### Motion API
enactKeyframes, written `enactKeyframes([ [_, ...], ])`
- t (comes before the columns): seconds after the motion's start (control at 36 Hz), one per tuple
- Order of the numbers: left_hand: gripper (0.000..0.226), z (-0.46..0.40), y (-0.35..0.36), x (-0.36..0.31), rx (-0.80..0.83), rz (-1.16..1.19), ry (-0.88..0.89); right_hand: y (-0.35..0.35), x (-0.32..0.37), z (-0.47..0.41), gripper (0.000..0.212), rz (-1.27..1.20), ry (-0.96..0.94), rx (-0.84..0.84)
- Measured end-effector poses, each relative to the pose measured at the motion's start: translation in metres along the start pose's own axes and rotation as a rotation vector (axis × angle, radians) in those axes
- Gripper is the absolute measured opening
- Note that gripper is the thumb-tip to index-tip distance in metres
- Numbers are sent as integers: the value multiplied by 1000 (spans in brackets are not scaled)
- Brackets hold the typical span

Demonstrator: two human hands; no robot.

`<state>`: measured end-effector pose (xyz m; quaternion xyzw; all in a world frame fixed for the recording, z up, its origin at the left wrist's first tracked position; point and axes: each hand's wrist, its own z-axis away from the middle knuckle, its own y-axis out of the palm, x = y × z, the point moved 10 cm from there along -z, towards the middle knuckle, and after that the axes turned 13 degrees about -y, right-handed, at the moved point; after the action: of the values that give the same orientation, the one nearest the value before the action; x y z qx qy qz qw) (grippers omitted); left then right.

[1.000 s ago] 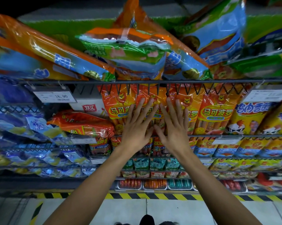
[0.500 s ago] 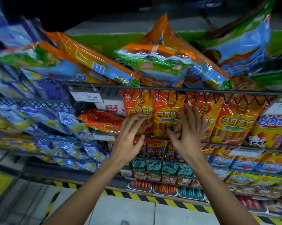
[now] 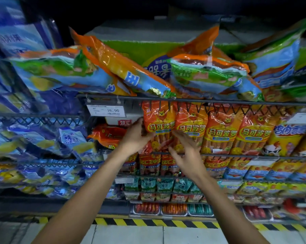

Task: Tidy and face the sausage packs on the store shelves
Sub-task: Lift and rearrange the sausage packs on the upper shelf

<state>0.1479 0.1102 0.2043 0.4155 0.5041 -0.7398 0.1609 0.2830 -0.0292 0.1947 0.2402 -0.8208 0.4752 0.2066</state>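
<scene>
Meanwhile, four orange sausage packs (image 3: 207,128) are standing side by side on the wire shelf (image 3: 236,156) (price tag (image 3: 106,110) hanging left), the left hand (image 3: 137,136) curling its grip round the leftmost pack's edge, the right hand (image 3: 187,152) hovering with loosely spread fingers.

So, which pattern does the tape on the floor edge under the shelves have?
Diagonal yellow and black stripes on the floor tape, head view.
</scene>
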Motion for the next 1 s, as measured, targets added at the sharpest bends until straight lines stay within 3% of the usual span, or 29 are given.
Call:
enactKeyframes([
  [0.22, 48, -20, 11, 2, 14, -10, 69, -3, 8, 7, 62, 198, 28, -210],
  [0.33, 54, -21, 16, 4, 136, 30, 89, 6, -1, 13, 70, 259, 66, -161],
  [0.5, 34, -31, 9, 9, 276, 33, 110, 10, -5, 13, 74, 308, 63, -141],
  [0.69, 50, -39, 4, 0, 417, 29, 99, 10, -10, 15, 79, 306, 36, -101],
  [0.83, 49, -35, 8, 6, 392, 40, 50, 6, -7, 15, 78, 272, 1, -123],
  [0.92, 47, -21, 6, 6, 364, -35, 55, -3, 0, 16, 63, 182, 8, -235],
  [1.0, 55, -5, -9, 15, 214, -241, 60, 1, 22, 15, 47, 122, -126, -272],
])
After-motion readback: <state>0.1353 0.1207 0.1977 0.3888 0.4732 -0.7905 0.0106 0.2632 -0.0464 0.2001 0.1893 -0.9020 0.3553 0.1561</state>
